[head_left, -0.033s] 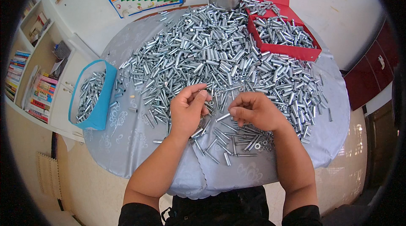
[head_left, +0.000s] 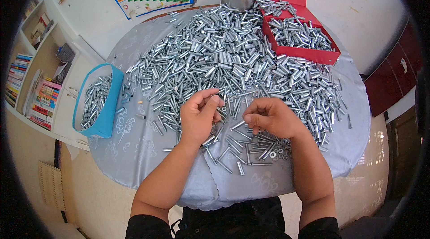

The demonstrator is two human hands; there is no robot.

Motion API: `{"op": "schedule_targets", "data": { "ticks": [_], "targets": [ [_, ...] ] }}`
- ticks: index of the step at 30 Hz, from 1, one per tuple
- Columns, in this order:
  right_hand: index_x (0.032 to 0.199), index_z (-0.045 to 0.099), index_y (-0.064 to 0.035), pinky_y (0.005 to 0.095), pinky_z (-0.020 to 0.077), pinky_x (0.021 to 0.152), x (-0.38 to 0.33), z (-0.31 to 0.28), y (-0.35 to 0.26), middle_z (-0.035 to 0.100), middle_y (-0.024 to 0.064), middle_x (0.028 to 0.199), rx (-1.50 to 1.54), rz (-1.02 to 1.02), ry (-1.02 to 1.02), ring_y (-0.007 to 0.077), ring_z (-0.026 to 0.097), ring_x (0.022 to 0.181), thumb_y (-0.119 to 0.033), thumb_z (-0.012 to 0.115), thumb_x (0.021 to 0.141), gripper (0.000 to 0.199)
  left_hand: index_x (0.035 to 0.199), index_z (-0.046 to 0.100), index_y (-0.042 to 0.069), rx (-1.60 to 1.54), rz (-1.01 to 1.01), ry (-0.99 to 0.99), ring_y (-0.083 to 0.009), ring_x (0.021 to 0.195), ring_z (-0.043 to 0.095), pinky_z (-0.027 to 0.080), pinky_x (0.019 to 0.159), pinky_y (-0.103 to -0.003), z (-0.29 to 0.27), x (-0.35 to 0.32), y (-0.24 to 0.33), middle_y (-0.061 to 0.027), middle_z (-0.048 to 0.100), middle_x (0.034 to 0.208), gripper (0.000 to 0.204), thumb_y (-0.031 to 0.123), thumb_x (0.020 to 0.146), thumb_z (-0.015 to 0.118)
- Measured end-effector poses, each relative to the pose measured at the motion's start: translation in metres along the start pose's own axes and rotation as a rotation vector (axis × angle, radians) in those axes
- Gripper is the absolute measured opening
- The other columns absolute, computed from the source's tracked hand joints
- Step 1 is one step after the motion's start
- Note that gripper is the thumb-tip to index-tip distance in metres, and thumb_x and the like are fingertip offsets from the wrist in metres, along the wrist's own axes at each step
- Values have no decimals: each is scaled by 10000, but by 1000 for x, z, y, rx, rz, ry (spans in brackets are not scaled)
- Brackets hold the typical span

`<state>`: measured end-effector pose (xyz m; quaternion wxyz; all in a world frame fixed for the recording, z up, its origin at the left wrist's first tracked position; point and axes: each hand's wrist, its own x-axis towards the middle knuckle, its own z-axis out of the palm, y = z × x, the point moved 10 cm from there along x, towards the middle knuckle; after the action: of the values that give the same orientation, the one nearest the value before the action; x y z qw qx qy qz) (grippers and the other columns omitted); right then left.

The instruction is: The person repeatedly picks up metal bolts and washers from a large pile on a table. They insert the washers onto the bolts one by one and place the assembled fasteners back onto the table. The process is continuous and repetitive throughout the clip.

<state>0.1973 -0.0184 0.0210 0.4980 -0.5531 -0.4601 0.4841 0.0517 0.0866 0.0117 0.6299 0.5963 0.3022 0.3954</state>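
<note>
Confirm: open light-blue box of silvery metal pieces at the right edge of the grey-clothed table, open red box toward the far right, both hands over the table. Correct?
One error: the light-blue box of metal pieces is at the left edge of the table, per the head view. The red box, left hand and right hand are as stated.

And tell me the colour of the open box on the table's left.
The box is bright blue outside, best seen in the head view.

Left hand (head_left: 200, 114) and right hand (head_left: 274, 117) amid silvery metal fasteners (head_left: 215, 55) — red box (head_left: 307, 54) beyond
</note>
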Motion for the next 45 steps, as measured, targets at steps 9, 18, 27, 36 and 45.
{"op": "schedule_targets", "data": {
  "ticks": [9, 18, 27, 36, 45],
  "targets": [
    [1349, 435, 53, 350, 529, 829, -4, -74, -12, 644, 188, 1101, 457, -335, 519, 241, 682, 889, -419, 436, 1009, 582, 1118, 636, -7, -6, 21, 1, -66, 592, 568, 466, 520, -205, 1, 2, 2, -67, 691, 879, 205, 80, 939, 588],
    [942, 668, 42, 267, 501, 591, -10, -84, 6, 639, 71, 734, 382, -270, 649, 145, 605, 612, -282, 529, 988, 356, 982, 717, 34, 556, 349, -38, -175, 811, 623, 494, 751, -306, 9, -3, 34, -64, 692, 906, 152, 57, 838, 676],
    [891, 664, 41, 245, 470, 540, -14, -91, 6, 617, 62, 697, 334, -262, 767, 124, 566, 572, -299, 535, 992, 377, 1004, 713, 82, 1039, 773, -328, -288, 1016, 562, 457, 887, -398, 63, -27, 37, -94, 632, 1063, 225, 168, 797, 697],
    [867, 662, 36, 238, 452, 517, -19, -97, 6, 610, 62, 675, 289, -267, 842, 116, 547, 546, -325, 528, 999, 407, 883, 711, 51, 1099, 772, -359, -274, 928, 585, 476, 846, -379, 62, -28, 32, -76, 675, 958, 121, 81, 775, 667],
    [847, 671, 24, 228, 442, 524, -20, -99, 6, 607, 49, 666, 235, -274, 840, 103, 542, 549, -295, 543, 988, 372, 887, 657, 42, 1058, 641, -308, -295, 877, 579, 469, 803, -391, 53, -22, 31, -91, 659, 890, 148, 48, 740, 670]
  ]
}}
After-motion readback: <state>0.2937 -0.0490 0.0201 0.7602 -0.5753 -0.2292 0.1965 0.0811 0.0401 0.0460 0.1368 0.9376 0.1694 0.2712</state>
